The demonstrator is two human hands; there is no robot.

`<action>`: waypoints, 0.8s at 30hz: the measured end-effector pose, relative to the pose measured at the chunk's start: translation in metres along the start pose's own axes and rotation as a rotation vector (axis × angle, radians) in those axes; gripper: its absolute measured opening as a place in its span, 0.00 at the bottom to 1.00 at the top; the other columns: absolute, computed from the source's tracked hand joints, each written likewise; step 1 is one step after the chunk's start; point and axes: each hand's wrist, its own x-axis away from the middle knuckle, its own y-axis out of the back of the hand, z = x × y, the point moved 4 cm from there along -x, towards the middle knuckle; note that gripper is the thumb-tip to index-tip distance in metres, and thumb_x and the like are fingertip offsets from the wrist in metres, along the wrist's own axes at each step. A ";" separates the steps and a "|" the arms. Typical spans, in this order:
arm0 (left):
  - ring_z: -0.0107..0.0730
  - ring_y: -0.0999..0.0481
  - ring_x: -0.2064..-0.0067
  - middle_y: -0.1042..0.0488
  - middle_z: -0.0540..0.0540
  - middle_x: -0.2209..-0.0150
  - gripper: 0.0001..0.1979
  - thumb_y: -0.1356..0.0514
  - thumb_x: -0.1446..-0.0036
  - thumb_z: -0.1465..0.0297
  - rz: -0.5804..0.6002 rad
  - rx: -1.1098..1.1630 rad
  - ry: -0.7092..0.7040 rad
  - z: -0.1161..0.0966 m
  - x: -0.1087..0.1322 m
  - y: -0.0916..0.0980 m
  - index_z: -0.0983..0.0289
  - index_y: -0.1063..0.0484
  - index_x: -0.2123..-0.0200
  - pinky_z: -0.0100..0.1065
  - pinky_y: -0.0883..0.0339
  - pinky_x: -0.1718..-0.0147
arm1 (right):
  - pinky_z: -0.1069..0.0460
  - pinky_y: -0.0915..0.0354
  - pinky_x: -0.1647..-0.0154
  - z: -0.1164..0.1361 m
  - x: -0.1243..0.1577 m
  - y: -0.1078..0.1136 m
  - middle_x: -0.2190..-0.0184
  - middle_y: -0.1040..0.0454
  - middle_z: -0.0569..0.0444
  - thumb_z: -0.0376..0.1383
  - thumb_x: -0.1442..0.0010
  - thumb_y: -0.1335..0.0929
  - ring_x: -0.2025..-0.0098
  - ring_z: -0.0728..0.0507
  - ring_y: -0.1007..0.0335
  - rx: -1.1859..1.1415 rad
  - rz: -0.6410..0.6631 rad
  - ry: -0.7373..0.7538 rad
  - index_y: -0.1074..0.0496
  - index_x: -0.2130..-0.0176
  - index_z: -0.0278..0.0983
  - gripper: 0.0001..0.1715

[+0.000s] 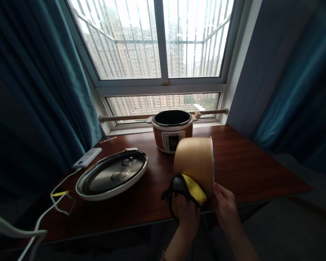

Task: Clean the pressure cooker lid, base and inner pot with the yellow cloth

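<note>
A gold-coloured inner pot is tipped on its side near the table's front edge, its rim facing right. My right hand pinches that rim at its lower end. In my left hand is a yellow and black cloth, pressed against the pot's outer wall. Behind the pot stands the cooker body, open at the top, with a control panel on its front. To the left, the cooker lid lies with its metal inner side up. The inside of the pot is hidden from me.
On the brown table, a white power bank with a white cable sits at the left edge. A rail runs along the window behind the cooker. Blue curtains hang on both sides.
</note>
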 end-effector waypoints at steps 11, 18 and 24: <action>0.47 0.30 0.55 0.28 0.63 0.62 0.16 0.49 0.42 0.62 -0.094 -0.220 0.012 0.000 -0.032 0.029 0.68 0.27 0.65 0.50 0.37 0.54 | 0.55 0.42 0.77 0.011 -0.008 -0.015 0.84 0.36 0.58 0.47 0.53 0.27 0.79 0.51 0.42 -0.112 0.047 -0.015 0.31 0.80 0.35 0.19; 0.52 0.32 0.51 0.27 0.62 0.59 0.12 0.43 0.49 0.63 -0.002 -0.091 -0.061 -0.003 -0.030 0.014 0.65 0.27 0.65 0.55 0.45 0.48 | 0.55 0.38 0.76 0.020 -0.017 -0.022 0.78 0.28 0.55 0.49 0.52 0.28 0.76 0.48 0.34 -0.120 0.093 -0.069 0.26 0.73 0.34 0.19; 0.39 0.32 0.50 0.33 0.63 0.53 0.18 0.54 0.39 0.61 -0.051 0.195 0.306 0.020 -0.044 0.018 0.67 0.37 0.54 0.41 0.38 0.50 | 0.50 0.34 0.59 0.012 -0.043 -0.003 0.65 0.23 0.51 0.48 0.51 0.29 0.61 0.43 0.29 -0.040 0.156 0.062 0.25 0.59 0.36 0.23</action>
